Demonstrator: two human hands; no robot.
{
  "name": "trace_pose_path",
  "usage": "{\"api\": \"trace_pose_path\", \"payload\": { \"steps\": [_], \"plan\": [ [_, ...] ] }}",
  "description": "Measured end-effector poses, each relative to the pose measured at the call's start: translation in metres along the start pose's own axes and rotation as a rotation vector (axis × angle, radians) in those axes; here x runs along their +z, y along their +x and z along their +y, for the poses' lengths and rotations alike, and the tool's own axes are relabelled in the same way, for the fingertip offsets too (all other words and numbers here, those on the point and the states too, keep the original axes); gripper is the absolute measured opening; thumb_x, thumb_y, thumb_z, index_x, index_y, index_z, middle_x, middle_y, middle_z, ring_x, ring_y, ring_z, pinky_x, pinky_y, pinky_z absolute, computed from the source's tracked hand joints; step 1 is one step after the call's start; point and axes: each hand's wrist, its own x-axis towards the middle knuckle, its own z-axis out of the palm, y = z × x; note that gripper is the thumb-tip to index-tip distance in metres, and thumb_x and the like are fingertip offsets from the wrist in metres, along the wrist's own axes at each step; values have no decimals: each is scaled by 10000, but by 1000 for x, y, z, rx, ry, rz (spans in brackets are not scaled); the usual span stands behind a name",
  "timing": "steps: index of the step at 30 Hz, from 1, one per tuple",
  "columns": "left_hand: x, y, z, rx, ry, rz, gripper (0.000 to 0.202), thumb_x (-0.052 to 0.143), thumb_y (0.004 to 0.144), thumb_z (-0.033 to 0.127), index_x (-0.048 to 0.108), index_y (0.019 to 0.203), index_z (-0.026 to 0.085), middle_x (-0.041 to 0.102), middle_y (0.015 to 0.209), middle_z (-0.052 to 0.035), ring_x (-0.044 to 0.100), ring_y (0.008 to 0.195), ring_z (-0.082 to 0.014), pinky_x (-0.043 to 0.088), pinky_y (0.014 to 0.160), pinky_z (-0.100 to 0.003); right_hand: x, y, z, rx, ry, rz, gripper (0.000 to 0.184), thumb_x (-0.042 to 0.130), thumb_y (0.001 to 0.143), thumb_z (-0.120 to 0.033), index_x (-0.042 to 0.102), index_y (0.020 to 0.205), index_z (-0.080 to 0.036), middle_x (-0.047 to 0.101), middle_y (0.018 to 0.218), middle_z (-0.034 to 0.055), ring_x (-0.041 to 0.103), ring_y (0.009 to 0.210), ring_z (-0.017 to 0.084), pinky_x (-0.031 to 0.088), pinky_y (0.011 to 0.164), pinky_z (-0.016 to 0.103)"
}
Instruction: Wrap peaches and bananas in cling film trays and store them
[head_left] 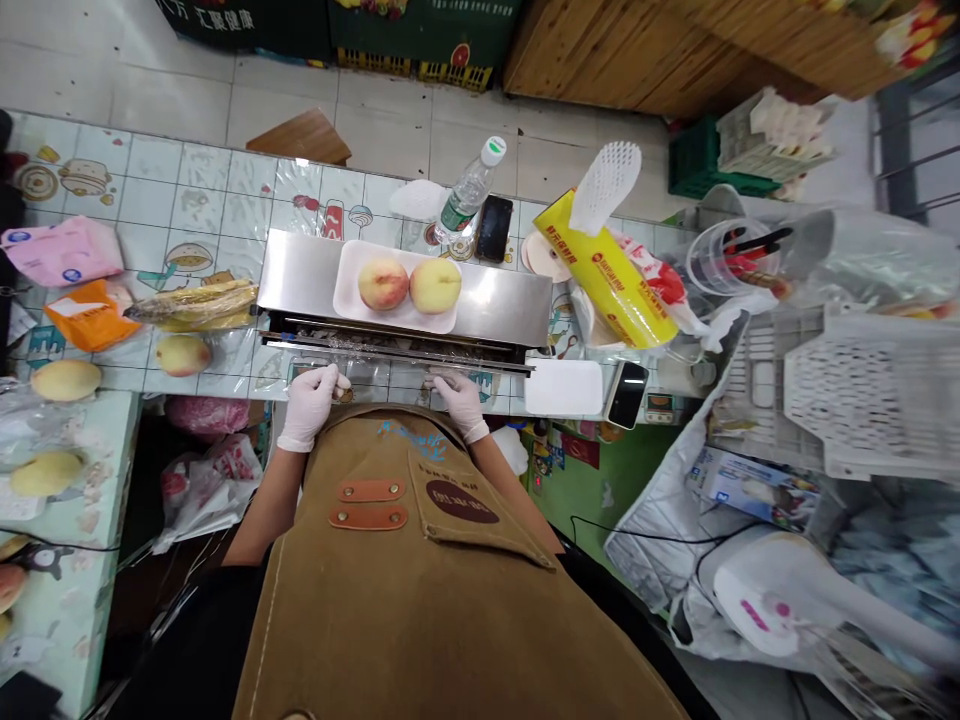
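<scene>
Two peaches (436, 286) sit side by side in a white foam tray (346, 290) on top of a steel film-wrapping machine (502, 305). Clear cling film (375, 352) shows as shiny wrinkles along the machine's front slot. My left hand (310, 403), in a white glove, is closed in a pinch at the near side of that slot, on the film's left edge. My gloved right hand (459, 402) pinches to the right of it, thumb and fingers together. Between the hands the film is so transparent that its edge hardly shows.
A bare foam tray (564, 387) and a phone (627, 394) lie right of the machine. Behind stand a water bottle (466, 195), another phone (494, 228) and a yellow box (604, 275). Bananas (195, 305) and a loose peach (184, 355) lie left.
</scene>
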Motion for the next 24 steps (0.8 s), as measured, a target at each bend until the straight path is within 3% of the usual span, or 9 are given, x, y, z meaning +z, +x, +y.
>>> {"api": "trace_pose_path", "payload": {
  "steps": [5,13,24],
  "plan": [
    [1,0,-3,-1,12,-41,464,648,920,535,745,624,191,655,562,-48,583,543,-155,472,569,-269,3,3,2,10,57,35,435,925,638,-537,800,876,-195,858,887,83,799,776,221,662,834,387],
    [-3,4,-11,-19,11,-10,453,636,931,523,757,655,184,662,584,-39,577,556,-142,471,593,-256,5,4,4,-71,54,124,425,904,669,-593,792,801,-205,821,765,66,769,701,234,675,782,431],
    [-5,19,-26,-90,-23,-40,439,654,935,508,777,675,176,705,633,-54,594,577,-143,470,598,-258,-11,-34,-3,-222,-92,74,280,847,792,-508,774,760,-239,776,701,24,720,674,201,609,731,361]
  ]
}}
